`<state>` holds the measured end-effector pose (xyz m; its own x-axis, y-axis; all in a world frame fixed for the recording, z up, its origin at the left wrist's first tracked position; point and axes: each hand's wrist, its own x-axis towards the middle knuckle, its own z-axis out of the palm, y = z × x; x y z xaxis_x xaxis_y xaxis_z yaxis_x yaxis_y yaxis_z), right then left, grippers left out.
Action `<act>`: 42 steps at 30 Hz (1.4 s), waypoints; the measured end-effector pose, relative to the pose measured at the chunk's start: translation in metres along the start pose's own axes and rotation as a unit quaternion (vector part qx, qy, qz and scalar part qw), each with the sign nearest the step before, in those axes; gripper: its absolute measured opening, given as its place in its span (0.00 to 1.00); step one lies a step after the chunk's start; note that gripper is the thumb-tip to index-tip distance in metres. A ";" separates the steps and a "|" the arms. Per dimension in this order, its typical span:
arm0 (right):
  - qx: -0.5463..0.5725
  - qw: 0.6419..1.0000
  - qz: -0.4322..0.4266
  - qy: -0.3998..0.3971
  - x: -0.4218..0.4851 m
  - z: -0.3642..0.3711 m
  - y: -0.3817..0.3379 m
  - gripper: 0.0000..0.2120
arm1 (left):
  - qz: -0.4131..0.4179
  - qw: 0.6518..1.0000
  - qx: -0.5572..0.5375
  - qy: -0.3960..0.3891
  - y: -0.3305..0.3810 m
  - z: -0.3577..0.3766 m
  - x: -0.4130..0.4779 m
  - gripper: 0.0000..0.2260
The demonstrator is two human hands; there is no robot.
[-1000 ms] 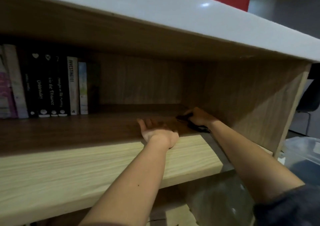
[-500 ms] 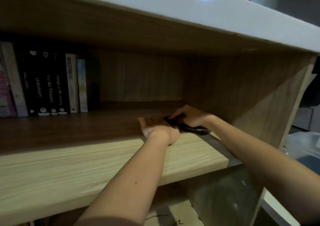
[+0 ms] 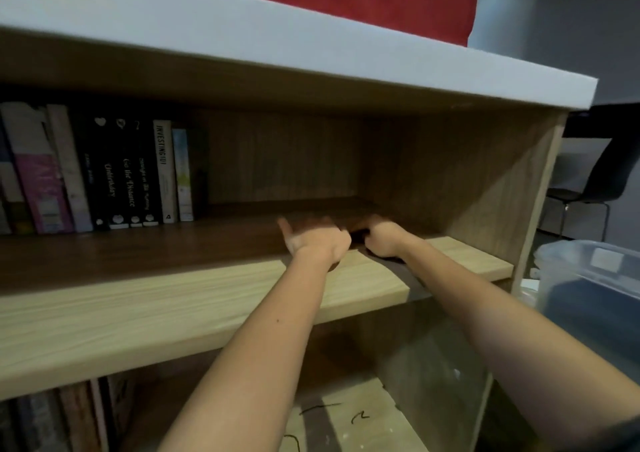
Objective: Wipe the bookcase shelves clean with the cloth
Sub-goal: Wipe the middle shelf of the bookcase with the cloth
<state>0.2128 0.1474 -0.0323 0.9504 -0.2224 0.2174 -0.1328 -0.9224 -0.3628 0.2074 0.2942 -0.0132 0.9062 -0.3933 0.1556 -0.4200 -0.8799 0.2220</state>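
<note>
Head view: right hand [image 3: 384,240] clutches dark cloth [image 3: 360,236] on shelf [image 3: 173,288]
Left hand [image 3: 315,238]: fingers flat, released
Progress: mid-wipe, other shelves likely left

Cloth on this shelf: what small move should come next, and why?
Probably slide the cloth leftward under the right hand, the left hand giving way: the cloth sits near the right end of the shelf, whose bare board runs to the books.

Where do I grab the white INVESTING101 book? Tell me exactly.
From the front, probably hook the spine's top edge on the INVESTING101 book and tip it outward: it stands upright, a black book and a pale book tight against its sides, open space above.
</note>
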 end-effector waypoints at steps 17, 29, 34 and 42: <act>0.092 0.981 -0.032 0.165 -0.147 -0.033 -0.050 0.17 | 0.084 0.983 -0.070 0.149 -0.086 0.003 -0.106 0.17; 0.096 0.972 -0.027 0.214 -0.163 -0.016 -0.068 0.16 | 0.079 0.979 -0.104 0.154 -0.083 0.003 -0.107 0.17; 0.058 0.985 -0.069 0.147 -0.175 0.012 -0.071 0.17 | 0.070 0.979 -0.106 0.162 -0.082 0.006 -0.103 0.17; 0.151 0.968 0.053 0.191 -0.128 -0.011 -0.041 0.16 | 0.063 0.977 -0.136 0.154 -0.082 0.004 -0.100 0.17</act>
<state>0.0931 0.2101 -0.0351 0.7551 -0.4644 0.4628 -0.0800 -0.7659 -0.6379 0.1517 0.4045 -0.0512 0.8055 -0.3587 0.4716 -0.5637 -0.7091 0.4235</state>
